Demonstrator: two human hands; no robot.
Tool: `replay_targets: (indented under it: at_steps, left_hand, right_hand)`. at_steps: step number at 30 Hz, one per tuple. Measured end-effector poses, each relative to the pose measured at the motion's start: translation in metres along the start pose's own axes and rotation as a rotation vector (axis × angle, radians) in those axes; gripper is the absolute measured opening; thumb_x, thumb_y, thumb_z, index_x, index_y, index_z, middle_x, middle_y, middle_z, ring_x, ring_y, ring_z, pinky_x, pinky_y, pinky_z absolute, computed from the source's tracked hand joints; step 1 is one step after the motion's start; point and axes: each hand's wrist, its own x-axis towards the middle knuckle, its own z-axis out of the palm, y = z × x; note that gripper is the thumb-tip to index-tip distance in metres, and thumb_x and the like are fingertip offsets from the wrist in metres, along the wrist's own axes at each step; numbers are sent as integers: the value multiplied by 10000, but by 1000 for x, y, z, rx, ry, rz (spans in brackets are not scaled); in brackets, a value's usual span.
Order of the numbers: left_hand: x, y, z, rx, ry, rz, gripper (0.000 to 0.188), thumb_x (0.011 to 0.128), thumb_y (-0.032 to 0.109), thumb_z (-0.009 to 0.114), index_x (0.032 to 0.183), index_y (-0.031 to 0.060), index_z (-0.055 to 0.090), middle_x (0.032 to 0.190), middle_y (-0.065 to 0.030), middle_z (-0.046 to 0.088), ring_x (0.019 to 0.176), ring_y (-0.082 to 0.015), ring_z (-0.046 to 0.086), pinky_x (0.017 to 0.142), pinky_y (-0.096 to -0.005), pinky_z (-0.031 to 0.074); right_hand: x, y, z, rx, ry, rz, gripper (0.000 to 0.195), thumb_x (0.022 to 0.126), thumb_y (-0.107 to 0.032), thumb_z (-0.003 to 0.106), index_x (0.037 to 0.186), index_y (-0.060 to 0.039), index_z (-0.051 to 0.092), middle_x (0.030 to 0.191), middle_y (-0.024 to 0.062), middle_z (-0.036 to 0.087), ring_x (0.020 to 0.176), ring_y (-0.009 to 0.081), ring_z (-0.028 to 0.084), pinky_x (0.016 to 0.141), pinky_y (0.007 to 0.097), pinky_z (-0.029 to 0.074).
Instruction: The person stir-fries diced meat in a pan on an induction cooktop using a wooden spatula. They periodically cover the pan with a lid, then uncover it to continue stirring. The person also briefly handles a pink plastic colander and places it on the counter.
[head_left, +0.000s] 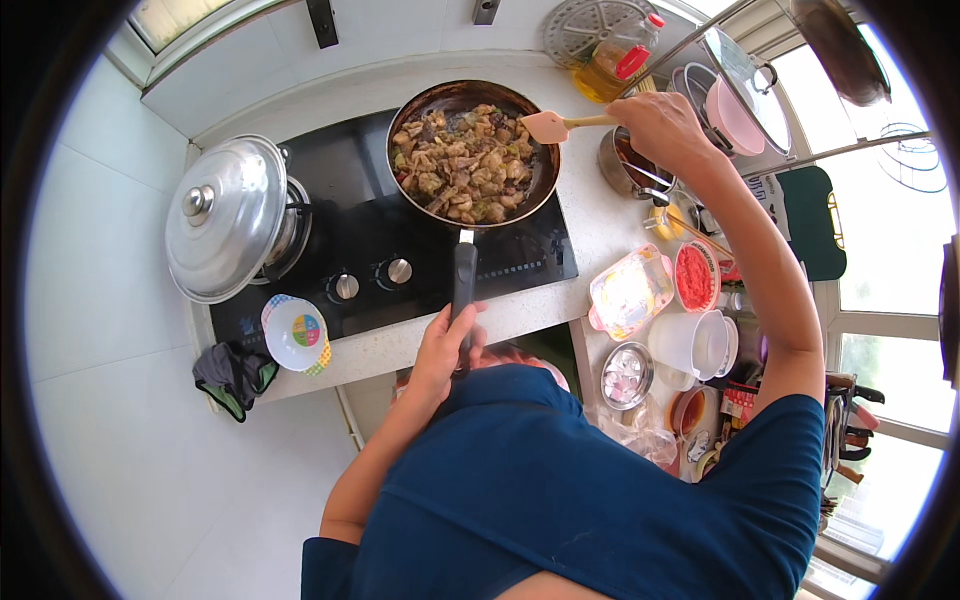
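A dark frying pan (550, 161) sits on the right side of the black glass cooktop (337, 176). Browned chunks of food (461, 161), apparently meat with bits of green, fill most of it. My left hand (441, 345) is wrapped around the pan's black handle (464, 274). In my right hand (660, 124) is the wooden handle of a pink spatula (546, 127). Its blade hovers at the pan's right rim; whether it touches the rim I cannot tell.
A domed metal lid (225, 225) covers a pot at left. Near the front edge stands a patterned bowl (295, 335) beside a dark cloth (234, 375). At right are an oil bottle (611, 64), a saucepan (616, 169), a pink-handled dish (630, 289) and a tub of red food (695, 277).
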Motion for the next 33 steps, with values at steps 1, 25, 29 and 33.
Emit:
replay_targets:
  at_steps: [1,25,29,33]
  left_hand:
    - [0,-1,-1,-11,-6,5,316,976,299,490,1130,26,530,699,-14,534,520,-42,477,454,-189,401]
    - [-1,-3,-3,-93,-46,-9,294,983,292,488,1138,45,527,703,-26,533,521,-55,475,465,-195,402]
    - [0,-4,-3,-93,-56,-12,292,982,292,490,1136,46,527,702,-25,532,523,-52,476,464,-190,400]
    - [-2,0,-1,-71,-42,-17,292,981,293,492,1134,47,528,703,-24,532,527,-50,475,467,-190,401]
  right_hand:
    - [9,-2,-2,-11,-93,32,211,704,-69,649,908,-61,700,816,117,676,842,274,662,683,393,515]
    - [3,-147,81,1753,-340,1036,238,921,-146,582,1087,25,586,724,70,547,518,107,450,412,246,307]
    - [21,-119,104,1345,-163,894,234,874,-152,625,1052,-10,675,736,119,646,612,169,593,513,313,435]
    - [24,-101,99,692,30,581,256,890,-279,570,1061,-138,699,913,130,693,879,327,648,734,418,499]
